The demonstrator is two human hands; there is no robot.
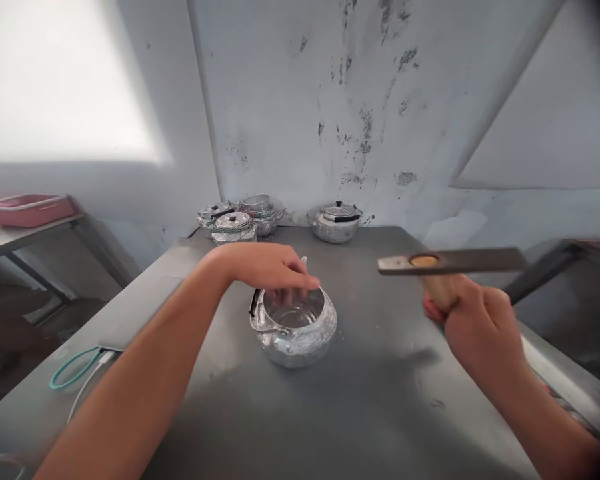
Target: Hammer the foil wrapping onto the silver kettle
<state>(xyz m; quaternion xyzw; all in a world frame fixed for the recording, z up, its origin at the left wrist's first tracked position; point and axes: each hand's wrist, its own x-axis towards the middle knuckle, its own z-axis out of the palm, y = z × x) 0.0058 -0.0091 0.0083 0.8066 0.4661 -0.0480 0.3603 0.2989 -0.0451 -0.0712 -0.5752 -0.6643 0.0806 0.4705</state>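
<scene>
A dented silver metal kettle (300, 343) stands lidless on the grey table, its bail handle folded down to the near left. Part of its spout shows behind my left hand (285, 273). That hand reaches over the far rim, with curled fingers inside the opening and the thumb along the edge; it appears closed on the kettle, though the fingertips are blurred. My right hand (473, 320) is closed around the wooden handle of a hammer (475, 260). The hammer's long metal head is raised above the table, to the right of the kettle and apart from it.
Several similar silver pots (235, 227) are grouped at the table's back left. Another lidded pot (337, 223) stands at the back middle, near the stained wall. A flat grey device (140, 313) with cables lies at left. A pink tray (27, 210) rests on a side table.
</scene>
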